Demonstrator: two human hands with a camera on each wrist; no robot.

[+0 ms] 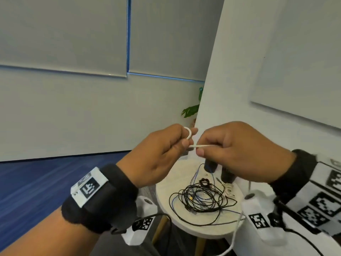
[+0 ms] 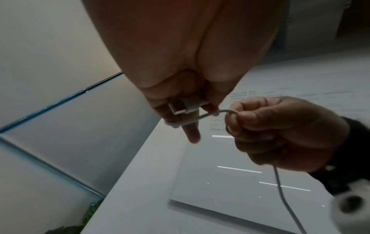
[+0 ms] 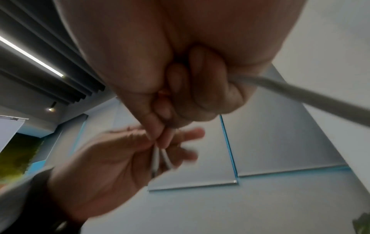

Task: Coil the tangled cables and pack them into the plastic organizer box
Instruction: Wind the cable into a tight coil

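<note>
Both hands are raised above a small round stool. My left hand holds the plug end of a white cable, with a loop of it wound round its fingers. The silver plug shows between those fingers in the left wrist view. My right hand pinches the same white cable just to the right, and the rest hangs down from its fist. A tangle of black and blue cables lies on the stool below. No organizer box is in view.
Two dark cylinders and a small black ring lie on the stool beside the tangle. A white wall with a whiteboard stands close on the right. Blue carpet covers the floor at the left. A green plant peeks from behind the wall.
</note>
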